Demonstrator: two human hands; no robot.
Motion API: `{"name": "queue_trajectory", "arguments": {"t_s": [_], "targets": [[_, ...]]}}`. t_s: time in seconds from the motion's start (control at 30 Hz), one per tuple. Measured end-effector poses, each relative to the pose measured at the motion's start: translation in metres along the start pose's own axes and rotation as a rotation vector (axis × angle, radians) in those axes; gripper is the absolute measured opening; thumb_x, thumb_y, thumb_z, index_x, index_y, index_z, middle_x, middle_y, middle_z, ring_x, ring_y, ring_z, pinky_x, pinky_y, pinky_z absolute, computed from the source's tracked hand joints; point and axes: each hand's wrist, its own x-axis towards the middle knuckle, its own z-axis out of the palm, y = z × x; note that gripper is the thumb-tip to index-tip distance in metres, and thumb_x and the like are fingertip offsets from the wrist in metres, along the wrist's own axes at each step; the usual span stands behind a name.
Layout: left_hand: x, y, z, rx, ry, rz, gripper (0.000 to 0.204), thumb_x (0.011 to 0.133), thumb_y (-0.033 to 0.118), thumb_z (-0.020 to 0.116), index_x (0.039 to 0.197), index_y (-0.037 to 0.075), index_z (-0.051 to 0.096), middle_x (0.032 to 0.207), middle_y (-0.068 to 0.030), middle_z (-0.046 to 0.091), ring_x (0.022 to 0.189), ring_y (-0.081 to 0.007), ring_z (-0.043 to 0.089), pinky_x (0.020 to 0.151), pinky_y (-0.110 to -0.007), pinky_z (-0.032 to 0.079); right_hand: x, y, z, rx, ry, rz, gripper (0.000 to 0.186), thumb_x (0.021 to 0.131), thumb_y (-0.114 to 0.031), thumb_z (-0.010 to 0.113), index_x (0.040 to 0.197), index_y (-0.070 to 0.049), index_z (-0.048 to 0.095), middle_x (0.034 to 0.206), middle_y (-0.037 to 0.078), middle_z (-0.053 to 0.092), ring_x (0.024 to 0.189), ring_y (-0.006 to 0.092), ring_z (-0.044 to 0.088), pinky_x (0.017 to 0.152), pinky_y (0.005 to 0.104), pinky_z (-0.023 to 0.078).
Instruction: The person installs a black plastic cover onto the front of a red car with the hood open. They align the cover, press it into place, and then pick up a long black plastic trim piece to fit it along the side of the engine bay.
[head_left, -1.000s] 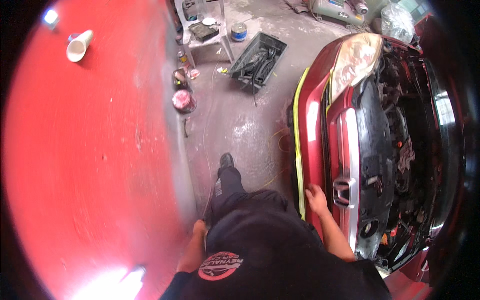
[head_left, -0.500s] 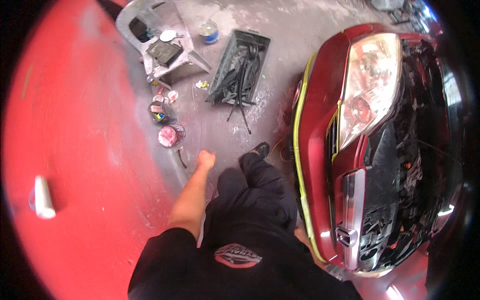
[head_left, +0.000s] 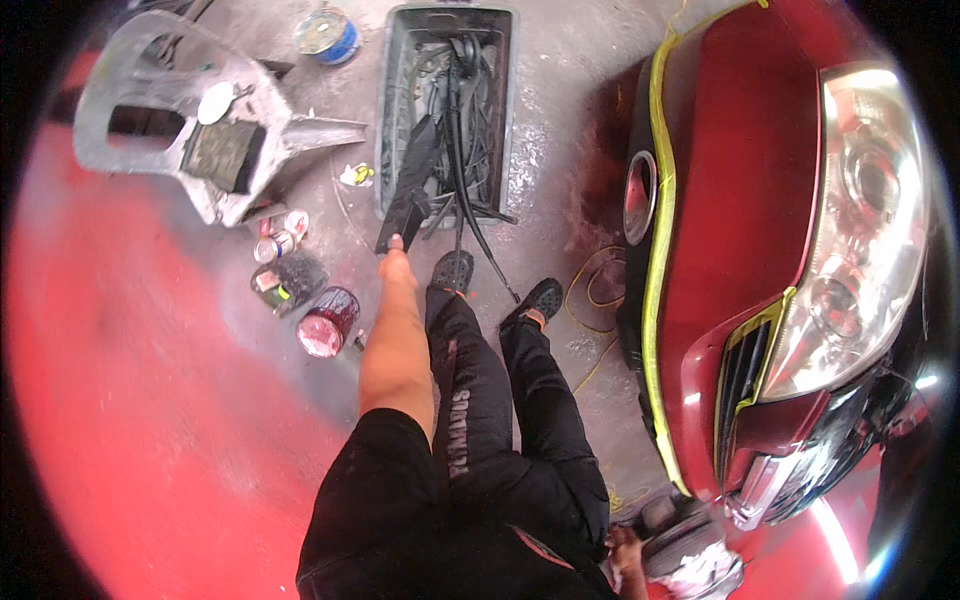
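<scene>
My left hand (head_left: pixel 397 265) reaches forward to the near left corner of a grey plastic bin (head_left: pixel 511 120). Its fingers close on the near end of a flat black strip (head_left: pixel 410 205), which slants out over the rim. Inside the bin lie several thin black strips and hoses (head_left: pixel 470 150), some hanging over the near edge. By my right thigh hangs my right hand (head_left: pixel 625 548), low in the picture. Its fingers are small and blurred, and whether they hold anything is unclear.
A dark red car front (head_left: pixel 750 170) edged with yellow tape stands on the right. At left are a dirty plastic chair (head_left: pixel 270 125), a blue-banded can (head_left: pixel 328 38) and a red-stained paint pot (head_left: pixel 325 325). A yellow cord (head_left: pixel 572 300) loops across the floor near the car.
I have moved closer to the bin, and my left hand has gone from empty air to the black strip. The bin and chair now appear larger and nearer.
</scene>
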Motion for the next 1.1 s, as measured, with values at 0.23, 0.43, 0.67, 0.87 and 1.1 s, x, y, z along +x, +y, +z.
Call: {"name": "queue_trajectory", "arguments": {"t_s": [0.23, 0.43, 0.67, 0.87, 1.1], "targets": [[-0.043, 0.056, 0.018, -0.455, 0.112, 0.151, 0.044, 0.09, 0.012, 0.076, 0.128, 0.003, 0.056, 0.116, -0.0143, 0.065, 0.104, -0.0267, 0.062, 0.084, -0.051, 0.053, -0.046, -0.016, 0.067, 0.073, -0.104, 0.032, 0.034, 0.099, -0.025, 0.065, 0.119, 0.002, 0.067, 0.107, 0.014, 0.072, 0.097, 0.0254, 0.07, 0.087, 0.0368, 0.054], [-0.171, 0.133, -0.098, -0.507, -0.297, 0.62, 0.029, 0.084, -0.009, 0.065, 0.11, 0.001, 0.055, 0.097, -0.0118, 0.06, 0.089, -0.0331, 0.066, 0.081, -0.048, 0.061, -0.067, -0.171, 0.059, -0.011, 0.225, -0.416, 0.041, 0.095, -0.02, 0.07, 0.128, 0.002, 0.063, 0.108, 0.022, 0.071, 0.101, 0.0359, 0.068, 0.096, 0.0407, 0.053], [-0.304, 0.231, -0.227, -0.195, -0.844, 0.613, 0.04, 0.079, 0.003, 0.059, 0.118, -0.001, 0.059, 0.1, -0.012, 0.066, 0.089, -0.0358, 0.07, 0.078, -0.051, 0.06, -0.18, -0.407, 0.017, -0.615, 0.669, -1.331, 0.089, 0.072, -0.021, 0.087, 0.15, -0.009, 0.046, 0.153, 0.015, 0.046, 0.148, 0.039, 0.034, 0.124, 0.0566, 0.026], [-0.361, 0.271, -0.228, 0.159, -1.229, 0.537, 0.025, 0.076, 0.0, 0.062, 0.1, 0.008, 0.06, 0.091, -0.0027, 0.063, 0.083, -0.0196, 0.063, 0.077, -0.035, 0.051, -0.254, -0.509, 0.01, -0.86, 0.274, -1.351, 0.085, 0.075, -0.041, 0.089, 0.144, -0.007, 0.053, 0.134, 0.017, 0.063, 0.129, 0.0374, 0.056, 0.112, 0.0491, 0.042], [-0.467, 0.224, -0.179, 0.588, -0.133, 1.951, 0.057, 0.085, 0.023, 0.069, 0.136, 0.0, 0.056, 0.138, -0.0274, 0.055, 0.14, -0.0448, 0.043, 0.118, -0.053, 0.034, -0.236, -0.449, 0.066, -0.236, -0.523, -0.858, 0.046, 0.088, -0.019, 0.083, 0.124, 0.005, 0.065, 0.109, 0.008, 0.075, 0.095, 0.0136, 0.066, 0.089, 0.0329, 0.054]]}}
